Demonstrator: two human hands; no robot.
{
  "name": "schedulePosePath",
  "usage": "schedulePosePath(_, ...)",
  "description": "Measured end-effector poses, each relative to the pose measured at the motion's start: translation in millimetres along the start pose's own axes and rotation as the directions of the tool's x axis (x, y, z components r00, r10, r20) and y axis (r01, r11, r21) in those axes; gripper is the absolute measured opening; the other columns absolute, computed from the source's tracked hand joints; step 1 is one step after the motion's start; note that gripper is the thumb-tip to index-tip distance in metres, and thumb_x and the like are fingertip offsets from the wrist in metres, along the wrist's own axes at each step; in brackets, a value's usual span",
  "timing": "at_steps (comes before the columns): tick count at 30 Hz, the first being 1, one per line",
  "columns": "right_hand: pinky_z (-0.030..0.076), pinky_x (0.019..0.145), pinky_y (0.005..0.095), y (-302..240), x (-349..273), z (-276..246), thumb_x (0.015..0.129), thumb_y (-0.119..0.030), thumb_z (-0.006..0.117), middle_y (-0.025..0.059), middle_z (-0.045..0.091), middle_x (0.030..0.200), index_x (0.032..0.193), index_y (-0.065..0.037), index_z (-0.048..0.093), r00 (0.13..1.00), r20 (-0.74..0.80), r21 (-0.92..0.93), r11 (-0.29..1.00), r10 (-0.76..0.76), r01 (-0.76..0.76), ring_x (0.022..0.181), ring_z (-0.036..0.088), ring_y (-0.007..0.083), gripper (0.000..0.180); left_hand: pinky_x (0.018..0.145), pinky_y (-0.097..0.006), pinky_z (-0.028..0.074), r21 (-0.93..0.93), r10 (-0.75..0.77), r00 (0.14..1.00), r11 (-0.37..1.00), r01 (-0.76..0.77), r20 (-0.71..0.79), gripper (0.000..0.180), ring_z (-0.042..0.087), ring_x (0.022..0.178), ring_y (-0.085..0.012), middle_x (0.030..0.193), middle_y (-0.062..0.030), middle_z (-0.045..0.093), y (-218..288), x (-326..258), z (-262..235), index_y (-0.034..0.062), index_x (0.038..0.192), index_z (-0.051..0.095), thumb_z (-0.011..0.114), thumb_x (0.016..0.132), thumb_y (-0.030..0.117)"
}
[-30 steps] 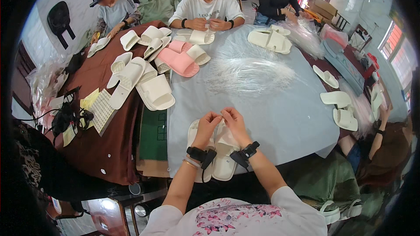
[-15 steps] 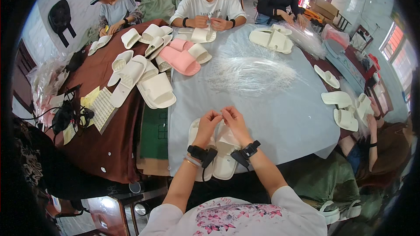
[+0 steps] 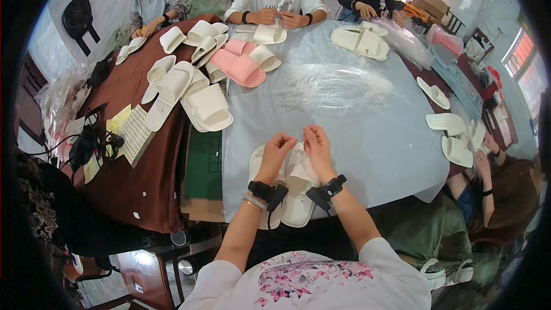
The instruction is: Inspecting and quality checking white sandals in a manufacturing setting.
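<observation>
Holding the left hand (image 3: 276, 155) and the right hand (image 3: 317, 150) near each other but apart, above the front parts of two cream slippers. Drawing the thumb and fingers of both inward in a pinching pose; not being able to tell, at this size, whether closing fully or gripping any thin, clear item.

Finding the left slipper (image 3: 274, 216) and the right slipper (image 3: 297, 209) lying side by side at the near edge of the grey table cover (image 3: 373, 158), heels toward the body, straps partly hidden under the hands.

Counting the pairing of these two as done. Judging the fingertip work as under way and unfinished; not making out any tie or wrapping on this pair, though allowing for the covered parts.

Noting a loose heap of clear strands (image 3: 344, 87) beyond the hands and well apart from them. Recording more white slippers (image 3: 166, 96) piled toward the left, partly over the brown cloth (image 3: 138, 195), with pink slippers (image 3: 240, 70) nearby. Regarding these as possibly remaining stock, but lacking any visible sign for sorting handled from unhandled. Observing a co-worker's hand (image 3: 293, 20) across the table, near another light slipper.
</observation>
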State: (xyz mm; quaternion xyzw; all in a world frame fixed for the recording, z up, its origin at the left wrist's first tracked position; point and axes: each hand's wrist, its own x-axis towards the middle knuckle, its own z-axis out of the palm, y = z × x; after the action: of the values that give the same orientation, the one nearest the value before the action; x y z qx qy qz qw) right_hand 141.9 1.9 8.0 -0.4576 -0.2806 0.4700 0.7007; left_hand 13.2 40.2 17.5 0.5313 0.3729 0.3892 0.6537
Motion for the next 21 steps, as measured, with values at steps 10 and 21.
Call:
schedulePosePath(10, 0.032, 0.053, 0.0176, 2.4, 1.2, -1.0, 0.090, -0.019, 0.055, -0.0037, 0.050, 0.073, 0.096, -0.006, 0.056, 0.997, 0.074, 0.022, 1.000, 0.008, -0.010, 0.062, 0.041, 0.0025, 0.015, 0.067, -0.020, 0.041, -0.062, 0.065, 0.998, 0.996, -0.063, 0.027, 0.009, 0.050, 0.072, -0.0051, 0.078, 0.0020, 0.058, -5.7, 3.4, 0.4, 0.0025, 0.085, 0.060, 0.061, 0.084, 0.012)
schedulePosePath(21, 0.032, 0.054, 0.0174, 1.9, 1.7, -1.7, 0.090, -0.020, 0.054, -0.0035, 0.050, 0.073, 0.095, -0.005, 0.055, 0.996, 0.071, 0.012, 0.998, 0.060, -0.061, 0.062, 0.042, 0.0029, 0.015, 0.068, -0.020, 0.042, -0.048, 0.045, 0.998, 0.998, -0.043, 0.036, 0.009, 0.052, 0.074, -0.0056, 0.079, 0.0012, 0.058, -0.7, 1.0, -0.2, 0.0025, 0.086, 0.060, 0.059, 0.085, 0.011)
